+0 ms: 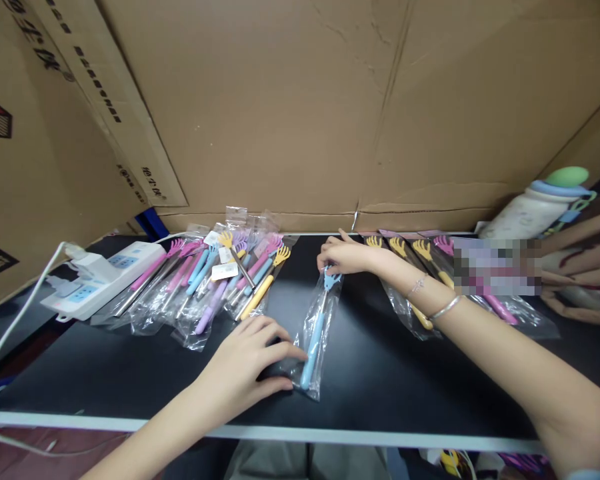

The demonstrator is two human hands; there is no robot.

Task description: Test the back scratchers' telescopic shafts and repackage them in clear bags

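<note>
A blue back scratcher (314, 343) with metal stem lies in its clear bag (315, 395) mid-worktop (390, 387), near the pale front edge (370, 438); right hand (347, 255) pinching the bag's top, left hand (253, 353) parted beside the handle.

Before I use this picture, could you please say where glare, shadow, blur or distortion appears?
Head view: glints streak the clear bag around the blue scratcher; a soft shadow darkens the black table under the right forearm. Head view, left: print on the white tag is unreadably soft. Head view, right: a pixelated patch hides detail; the white bottle leans outward, perhaps from wide-angle stretch.
</note>
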